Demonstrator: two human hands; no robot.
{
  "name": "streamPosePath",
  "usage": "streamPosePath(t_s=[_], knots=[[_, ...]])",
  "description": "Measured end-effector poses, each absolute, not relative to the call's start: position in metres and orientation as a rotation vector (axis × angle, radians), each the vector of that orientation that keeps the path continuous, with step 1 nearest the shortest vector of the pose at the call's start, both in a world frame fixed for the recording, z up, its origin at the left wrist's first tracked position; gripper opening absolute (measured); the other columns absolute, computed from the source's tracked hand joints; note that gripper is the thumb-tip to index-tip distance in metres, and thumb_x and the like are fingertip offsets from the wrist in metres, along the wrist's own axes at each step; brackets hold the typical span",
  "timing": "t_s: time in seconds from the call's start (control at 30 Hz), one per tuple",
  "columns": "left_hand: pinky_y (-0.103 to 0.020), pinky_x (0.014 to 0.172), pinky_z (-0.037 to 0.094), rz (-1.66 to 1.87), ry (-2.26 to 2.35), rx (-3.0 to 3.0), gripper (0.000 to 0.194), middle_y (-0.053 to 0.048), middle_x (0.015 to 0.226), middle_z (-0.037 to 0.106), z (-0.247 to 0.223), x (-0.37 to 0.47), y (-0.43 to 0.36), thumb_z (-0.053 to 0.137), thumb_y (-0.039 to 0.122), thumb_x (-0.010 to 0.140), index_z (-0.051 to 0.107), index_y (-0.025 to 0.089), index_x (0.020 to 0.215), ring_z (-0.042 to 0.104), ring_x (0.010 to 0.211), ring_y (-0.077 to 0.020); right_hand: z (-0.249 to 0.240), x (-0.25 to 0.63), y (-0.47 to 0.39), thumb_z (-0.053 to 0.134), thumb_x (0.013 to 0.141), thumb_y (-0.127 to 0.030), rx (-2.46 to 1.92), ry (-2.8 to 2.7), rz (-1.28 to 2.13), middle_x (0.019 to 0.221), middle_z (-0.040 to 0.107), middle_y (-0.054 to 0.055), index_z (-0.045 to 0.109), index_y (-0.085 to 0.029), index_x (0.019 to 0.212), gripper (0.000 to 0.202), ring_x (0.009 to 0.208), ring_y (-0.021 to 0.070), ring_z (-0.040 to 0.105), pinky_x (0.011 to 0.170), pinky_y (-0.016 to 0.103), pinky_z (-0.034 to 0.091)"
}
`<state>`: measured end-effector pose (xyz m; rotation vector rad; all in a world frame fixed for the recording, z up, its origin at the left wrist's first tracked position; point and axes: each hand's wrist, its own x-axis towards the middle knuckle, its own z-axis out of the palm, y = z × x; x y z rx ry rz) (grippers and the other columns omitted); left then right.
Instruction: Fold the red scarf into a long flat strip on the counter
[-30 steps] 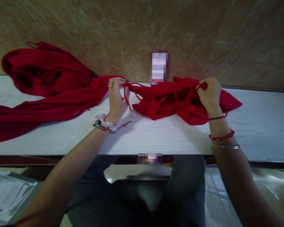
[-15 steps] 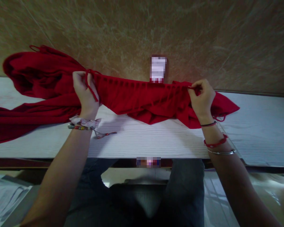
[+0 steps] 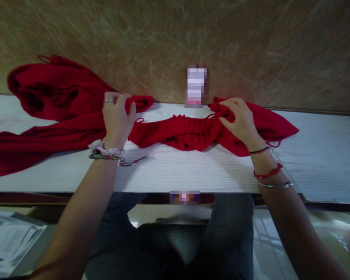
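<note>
A red cloth (image 3: pixel 181 134) with a gathered, ruched band and thin drawstrings lies bunched across the white wood-grain table. My left hand (image 3: pixel 118 116) rests over its left part, fingers arched and thumb apart, with a fold of cloth visible behind the gap. To the right, my right hand (image 3: pixel 240 120) hovers at the cloth's right end, its thumb and fingers spread around loose folds without a clear grip. Some cloth under both palms is hidden. The larger heap of red fabric (image 3: pixel 55 91) spreads to the left of my left hand.
A brown marbled wall (image 3: pixel 163 39) borders the far side of the white table (image 3: pixel 177 175). A blurred-out pale upright object (image 3: pixel 195 85) stands against it. Papers (image 3: pixel 11 237) lie low at the left, and my legs are under the table edge.
The stretched ruched band has dropped and gathered closer together on the table. My left hand has shifted right and loosened from the string; my right hand's pinch has opened.
</note>
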<state>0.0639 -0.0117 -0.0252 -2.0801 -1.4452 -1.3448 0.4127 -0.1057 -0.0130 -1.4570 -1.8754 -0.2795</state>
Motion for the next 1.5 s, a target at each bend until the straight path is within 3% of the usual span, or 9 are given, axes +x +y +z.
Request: streamPosePath(t_s=[0.2, 0.4, 0.57, 0.77, 0.97, 1.1, 1.2, 1.3, 1.5], knots=[[-0.043, 0.102, 0.038, -0.889, -0.64, -2.823, 0.053, -0.012, 0.136, 0.042, -0.034, 0.115, -0.044, 0.057, 0.047, 0.083, 0.046, 0.021, 0.128, 0.041, 0.125, -0.0248, -0.033, 0.477, -0.099, 0.072, 0.066, -0.037, -1.973, -1.419, -0.439, 0.118, 0.054, 0.024, 0.054, -0.016, 0.115, 0.057, 0.114, 0.0426, 0.045, 0.087, 0.064, 0.034], [-0.035, 0.095, 0.045, -0.327, -0.639, -2.993, 0.039, -0.004, 0.118, 0.061, -0.047, 0.125, -0.042, 0.047, 0.01, 0.079, 0.061, 0.022, 0.113, 0.058, 0.105, -0.017, -0.048, 0.479, -0.09, 0.058, 0.074, -0.02, -2.059, -1.681, -0.325, 0.075, 0.066, 0.015, 0.065, -0.016, 0.075, 0.008, 0.087, 0.034, 0.062, 0.083, 0.054, 0.043], [-0.037, 0.089, 0.049, -0.739, -1.057, -2.808, 0.035, -0.003, 0.1, 0.067, -0.044, 0.087, -0.012, 0.045, 0.012, 0.074, 0.066, 0.021, 0.1, 0.061, 0.094, -0.0195, -0.026, 0.42, -0.102, 0.052, 0.075, -0.016, -1.729, -1.887, -0.202, 0.091, 0.072, 0.01, 0.07, -0.018, 0.089, 0.023, 0.088, 0.0288, 0.065, 0.082, 0.046, 0.049], [-0.042, 0.1, 0.042, -1.49, -1.124, -2.468, 0.035, -0.008, 0.115, 0.059, -0.027, 0.082, -0.018, 0.042, 0.013, 0.082, 0.056, 0.017, 0.114, 0.053, 0.11, -0.0194, -0.011, 0.379, -0.116, 0.051, 0.085, -0.028, -1.218, -2.181, 0.158, 0.102, 0.071, 0.004, 0.068, -0.022, 0.102, 0.025, 0.095, 0.0206, 0.064, 0.086, 0.036, 0.049], [-0.051, 0.108, 0.029, -0.81, -0.645, -2.985, 0.074, -0.013, 0.149, 0.026, -0.04, 0.129, -0.059, 0.065, 0.043, 0.077, 0.032, 0.024, 0.14, 0.024, 0.137, -0.0308, -0.026, 0.441, -0.1, 0.06, 0.078, -0.031, -1.722, -1.862, -0.279, 0.107, 0.067, 0.015, 0.065, -0.015, 0.106, 0.032, 0.102, 0.0287, 0.061, 0.088, 0.045, 0.046], [-0.042, 0.102, 0.039, -0.51, -0.538, -3.105, 0.071, -0.014, 0.139, 0.043, -0.058, 0.144, -0.059, 0.061, 0.016, 0.075, 0.034, 0.022, 0.14, 0.043, 0.126, -0.026, -0.04, 0.451, -0.091, 0.064, 0.074, -0.029, -1.94, -2.059, -0.079, 0.096, 0.071, 0.012, 0.067, -0.016, 0.097, 0.027, 0.089, 0.027, 0.065, 0.08, 0.04, 0.049], [-0.033, 0.094, 0.046, -0.622, -0.697, -3.082, 0.081, -0.005, 0.115, 0.061, -0.059, 0.14, -0.052, 0.045, -0.004, 0.066, 0.033, 0.025, 0.141, 0.058, 0.106, -0.0175, -0.04, 0.436, -0.088, 0.055, 0.078, -0.02, -1.86, -2.069, -0.031, 0.092, 0.072, 0.009, 0.068, -0.019, 0.089, 0.018, 0.087, 0.025, 0.065, 0.079, 0.037, 0.049], [-0.028, 0.09, 0.048, -1.025, -0.877, -3.004, 0.087, -0.002, 0.104, 0.063, -0.052, 0.129, -0.044, 0.04, -0.006, 0.065, 0.023, 0.025, 0.144, 0.061, 0.096, -0.0133, -0.033, 0.421, -0.089, 0.049, 0.078, -0.015, -1.707, -1.864, -0.129, 0.094, 0.07, 0.01, 0.067, -0.017, 0.094, 0.024, 0.09, 0.0241, 0.063, 0.084, 0.039, 0.048], [-0.04, 0.102, 0.04, -1.325, -1.107, -2.703, 0.084, -0.015, 0.131, 0.047, -0.049, 0.11, -0.025, 0.062, 0.018, 0.074, 0.018, 0.018, 0.145, 0.049, 0.118, -0.0235, -0.02, 0.388, -0.111, 0.056, 0.081, -0.037, -1.289, -1.909, -0.202, 0.123, 0.053, 0.013, 0.056, -0.021, 0.121, 0.043, 0.117, 0.0263, 0.049, 0.1, 0.046, 0.039]])
